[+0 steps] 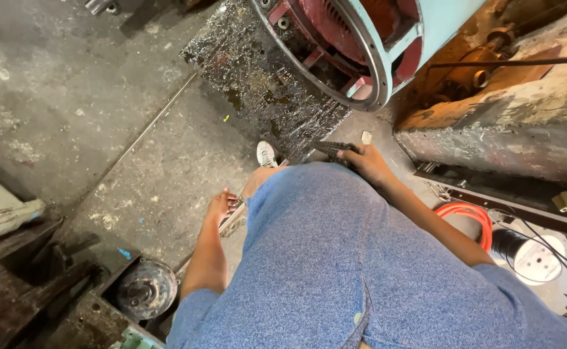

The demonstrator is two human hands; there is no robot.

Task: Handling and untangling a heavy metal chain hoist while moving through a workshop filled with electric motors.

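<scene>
Right hand (pixel 366 163): fingers closed around a dark metal tool (pixel 332 148), held above the oily steel floor plate (pixel 257 77) just below the large motor housing (pixel 387 45). Left hand (pixel 221 205): hangs above the concrete floor (pixel 135 161), fingers curled; whether it grips anything cannot be determined. An orange hose coil (pixel 467 213) lies toward the floor's right edge.
</scene>
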